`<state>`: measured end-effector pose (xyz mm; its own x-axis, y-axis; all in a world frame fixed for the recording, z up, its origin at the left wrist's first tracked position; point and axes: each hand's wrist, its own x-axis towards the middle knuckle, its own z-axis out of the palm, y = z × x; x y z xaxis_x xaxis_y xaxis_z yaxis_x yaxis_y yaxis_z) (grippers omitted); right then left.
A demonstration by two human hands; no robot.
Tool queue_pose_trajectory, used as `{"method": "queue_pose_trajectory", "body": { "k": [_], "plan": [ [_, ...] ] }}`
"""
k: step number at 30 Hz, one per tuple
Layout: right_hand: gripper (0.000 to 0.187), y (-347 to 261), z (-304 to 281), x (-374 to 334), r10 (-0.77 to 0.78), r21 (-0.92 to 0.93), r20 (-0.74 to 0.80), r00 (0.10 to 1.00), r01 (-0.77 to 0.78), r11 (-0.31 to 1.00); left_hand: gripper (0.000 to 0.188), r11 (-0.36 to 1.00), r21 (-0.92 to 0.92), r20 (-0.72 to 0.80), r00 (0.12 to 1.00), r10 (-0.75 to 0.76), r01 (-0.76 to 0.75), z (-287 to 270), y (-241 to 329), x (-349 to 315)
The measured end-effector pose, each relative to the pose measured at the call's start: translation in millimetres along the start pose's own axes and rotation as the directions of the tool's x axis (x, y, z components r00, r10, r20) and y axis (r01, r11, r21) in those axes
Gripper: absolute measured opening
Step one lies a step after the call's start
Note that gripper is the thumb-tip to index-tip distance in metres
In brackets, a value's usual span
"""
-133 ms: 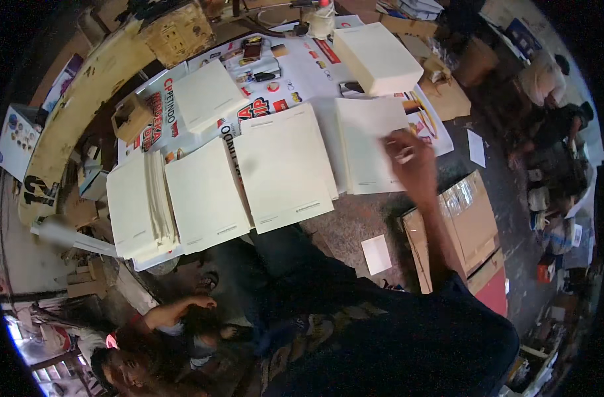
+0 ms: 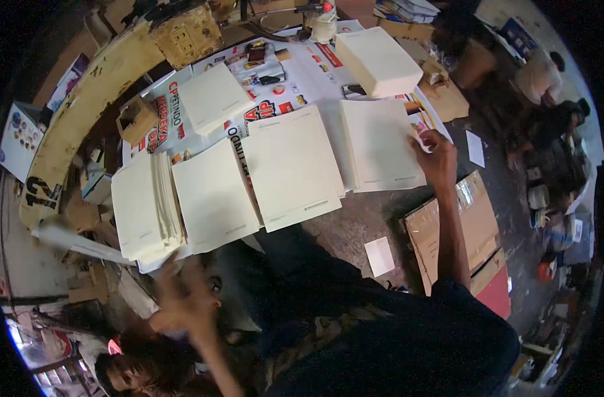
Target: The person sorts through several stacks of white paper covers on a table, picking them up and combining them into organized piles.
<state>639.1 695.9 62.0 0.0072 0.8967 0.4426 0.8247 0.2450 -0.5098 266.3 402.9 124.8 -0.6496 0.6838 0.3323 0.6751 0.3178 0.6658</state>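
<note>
My right hand (image 2: 437,157) is closed in a pinch at the right edge of a cream paper stack (image 2: 383,145), with the edge of the paper between thumb and fingers. My left hand (image 2: 186,298) is raised below the table's near left edge, its fingers smeared by motion; nothing can be made out in it. Nearest to it is a thick, uneven paper stack (image 2: 140,208). Beside that lie a second cream stack (image 2: 212,198) and a third one (image 2: 294,165), side by side along the near edge.
A tall paper block (image 2: 378,63) and a lower pile (image 2: 216,98) rest farther back on the printed sheet (image 2: 315,86) covering the table. A cardboard box (image 2: 457,225) stands by my right forearm. Another person (image 2: 126,364) is at lower left; loose paper (image 2: 380,257) lies on the floor.
My right hand has drawn right, from over the paper to its right edge. My left hand has come into view at the lower left.
</note>
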Motion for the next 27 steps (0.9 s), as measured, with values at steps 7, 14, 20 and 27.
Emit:
{"method": "queue_pose_trajectory", "body": {
  "k": [7, 14, 20, 27],
  "plan": [
    [0.034, 38, 16, -18, 0.087, 0.019, -0.004, 0.996, -0.087, 0.996, 0.054, 0.779, -0.163, 0.245, 0.74, 0.626, -0.605, 175, 43, -3],
    [0.022, 8, 1, -26, 0.1, 0.013, -0.151, 0.984, -0.099, 0.995, 0.03, 0.809, -0.236, 0.488, 0.654, 0.578, -0.538, 186, 40, 23],
    [0.024, 8, 3, -28, 0.227, 0.06, -0.106, 0.968, -0.221, 0.973, 0.014, 0.864, -0.39, 0.411, 0.779, 0.474, -0.319, 162, 37, 37],
    [0.029, -4, -18, -16, 0.082, 0.191, 0.245, 0.966, -0.131, 0.973, 0.02, 0.861, -0.506, 0.452, 0.864, 0.221, 0.044, 168, 42, 22]
  ]
}}
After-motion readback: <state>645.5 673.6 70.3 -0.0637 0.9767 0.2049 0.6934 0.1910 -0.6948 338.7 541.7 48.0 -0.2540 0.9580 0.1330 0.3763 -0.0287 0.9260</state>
